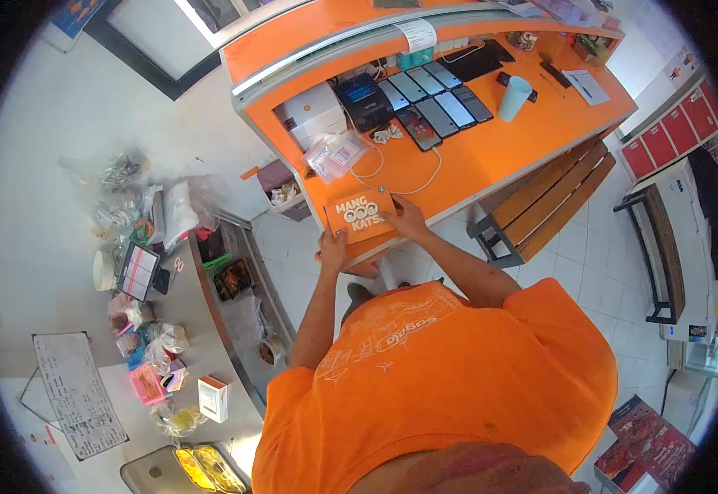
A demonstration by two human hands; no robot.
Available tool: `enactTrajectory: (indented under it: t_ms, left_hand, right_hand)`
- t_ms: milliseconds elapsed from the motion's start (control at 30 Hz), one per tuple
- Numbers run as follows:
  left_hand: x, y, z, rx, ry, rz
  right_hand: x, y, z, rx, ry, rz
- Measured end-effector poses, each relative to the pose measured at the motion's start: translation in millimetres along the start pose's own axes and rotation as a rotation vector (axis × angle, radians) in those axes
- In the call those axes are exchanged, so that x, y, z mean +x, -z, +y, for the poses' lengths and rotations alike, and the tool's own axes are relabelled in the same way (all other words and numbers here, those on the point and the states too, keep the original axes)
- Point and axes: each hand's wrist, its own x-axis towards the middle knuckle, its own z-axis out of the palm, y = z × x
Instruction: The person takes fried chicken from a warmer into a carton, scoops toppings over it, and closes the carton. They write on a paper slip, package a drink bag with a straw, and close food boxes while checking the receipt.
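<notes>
An orange box or card (350, 216) with white "MANG KATS" lettering lies flat at the near left corner of the orange counter (491, 156). My left hand (332, 247) grips its lower left edge, thumb on top. On its right side rests my right hand (406, 218), fingers over the edge. Just beyond the box is a clear plastic bag (336, 156) with small packets inside. A white cable (429, 181) curves over the counter to a phone (418, 129) in a group of several phones.
A black printer-like device (364, 102) and a pale blue cup (514, 99) stand on the counter. A wooden bench (552, 202) is at the right. To the left, a grey counter (202, 329) holds bags, a tablet (139, 272) and a white box (213, 399).
</notes>
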Motion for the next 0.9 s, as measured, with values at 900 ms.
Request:
enactTrajectory:
  t_ms: [900]
  left_hand:
    - [7, 52, 29, -0.607, 0.304, -0.069]
  right_hand:
    - [37, 17, 15, 0.150, -0.282, -0.081]
